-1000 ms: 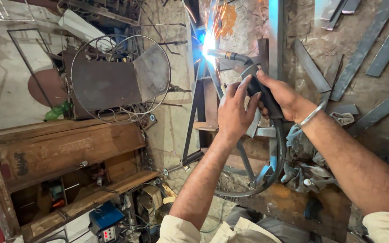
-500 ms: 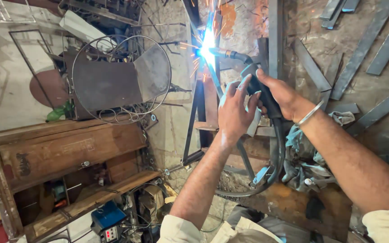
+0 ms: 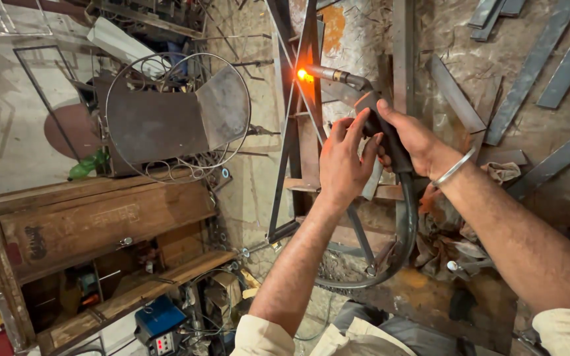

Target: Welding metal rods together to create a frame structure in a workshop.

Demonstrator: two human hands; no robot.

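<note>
Torch (image 3: 371,109) is lying far-left from my hands, tip glowing at the frame (image 3: 301,132); right hand (image 3: 417,142) clamping it, left hand (image 3: 343,161) cupping alongside.

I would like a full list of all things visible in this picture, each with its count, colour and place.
black welding torch with metal nozzle: one, black, centre, its tip beside a glowing orange spot
dark steel bar frame: one, dark grey, upright at centre
black hose: one, looping below the torch
rusty sheet-metal piece in wire rings: one, brown, upper left
brown wooden cabinet: one, left
blue box-shaped machine: one, bottom
flat grey steel strips: several, upper right
silver bangle: one, right wrist
left hand: steadies the torch
right hand: grip closed on the torch handle
</note>
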